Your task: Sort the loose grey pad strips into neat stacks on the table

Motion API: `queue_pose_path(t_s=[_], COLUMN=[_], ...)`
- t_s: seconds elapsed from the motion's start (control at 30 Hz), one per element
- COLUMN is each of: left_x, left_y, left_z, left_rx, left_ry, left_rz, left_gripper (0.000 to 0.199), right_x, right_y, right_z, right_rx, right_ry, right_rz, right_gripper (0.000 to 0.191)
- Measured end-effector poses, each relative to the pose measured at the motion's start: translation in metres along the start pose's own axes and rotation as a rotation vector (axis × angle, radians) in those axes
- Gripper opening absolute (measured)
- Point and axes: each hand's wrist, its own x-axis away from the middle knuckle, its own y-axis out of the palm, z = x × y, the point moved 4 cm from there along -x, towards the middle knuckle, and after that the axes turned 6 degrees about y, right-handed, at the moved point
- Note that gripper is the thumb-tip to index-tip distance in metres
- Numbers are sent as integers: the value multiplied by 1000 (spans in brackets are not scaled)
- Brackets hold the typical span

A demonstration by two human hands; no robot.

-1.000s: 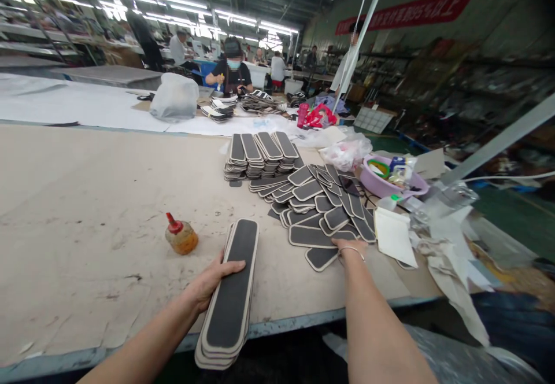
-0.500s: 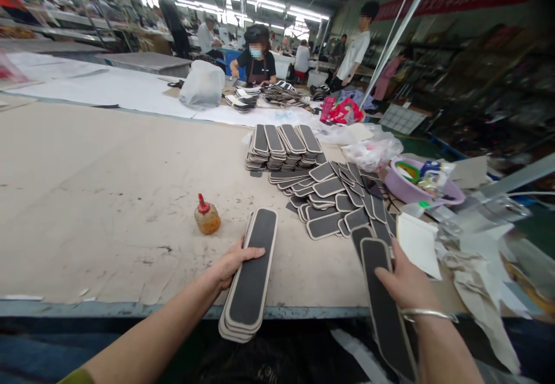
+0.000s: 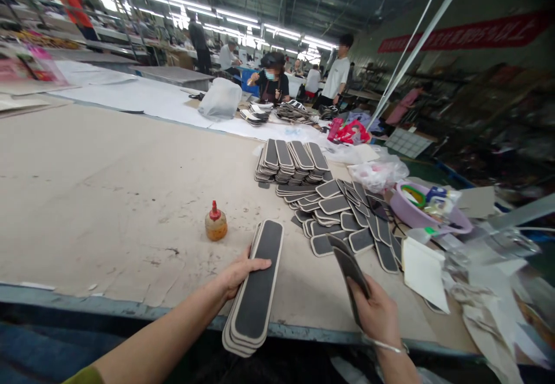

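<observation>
My left hand [image 3: 243, 271] is closed around a small stack of long dark panels with pale edges [image 3: 258, 288], thumb lying across the top one. The stack's lower end juts past the table's front edge. In my right hand [image 3: 379, 309], with a bracelet at the wrist, are dark panels [image 3: 349, 265] of the same sort, tilted up on edge; at least two show. Beyond that hand spreads a loose heap of these panels [image 3: 333, 205]. Neat piles of panels [image 3: 289, 155] stand behind the heap.
A squat bottle with a red nozzle [image 3: 215, 225] stands left of my left hand. At the right are a lilac basin [image 3: 407, 207] of odds and ends, white paper [image 3: 425, 271] and crumpled cloth. A co-worker [image 3: 273, 80] sits across the table. A slanting metal pole [image 3: 416, 48] rises at right.
My right hand has lifted its panels and moved left toward the stack, turning them on edge. The left hand keeps its grip. The whole view has shifted slightly.
</observation>
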Motion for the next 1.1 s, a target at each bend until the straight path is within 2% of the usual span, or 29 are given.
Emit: queue_pose_path(t_s=[0.07, 0.1, 0.17, 0.27, 0.37, 0.43, 0.5, 0.57, 0.63, 0.7, 0.8, 0.93, 1.0, 1.1], left_x=[0, 0, -1, -1, 0, 0, 0, 0, 1, 2, 4, 2, 0, 1], left_y=[0, 0, -1, -2, -2, -2, -1, 1, 3, 3, 3, -1, -3, -3], left_z=[0, -1, -2, -3, -3, -3, -3, -3, -2, -2, -2, -6, -8, -9], left_rx=[15, 19, 28, 47, 62, 70, 80, 96, 121, 128, 132, 191, 205, 230], left_ry=[-2, -5, -10, 9, 15, 9, 22, 48, 74, 73, 56, 38, 7, -22], left_rz=[1, 4, 6, 12, 16, 25, 30, 23, 19, 38, 29, -53, -58, -30], left_gripper=[78, 79, 80, 83, 85, 87, 86, 83, 80, 81, 83, 73, 71, 70], right_x=[7, 11, 18, 23, 25, 26, 32, 42, 52, 58, 60, 58, 59, 63], right_y=[-12, -11, 1, 20, 16, 8, 9, 19, 36, 56, 77, 88, 92, 103], right_z=[4, 7, 10, 9, -9, -34, -67, -100, -126, -141, -148, -144, -140, -138], right_rx=[-205, -265, -371, -450, -502, -639, -774, -869, -927, -940, -919, -888, -882, -973], right_ry=[119, 193, 286, 346, 331, 294, 273, 261, 241, 207, 161, 138, 153, 231], right_rz=[257, 334, 352, 219, 160, 45, -160, -344, -444, -477, -469, -404, -381, -437], right_gripper=[53, 56, 62, 68, 69, 65, 60, 57, 55, 53, 52, 50, 48, 52])
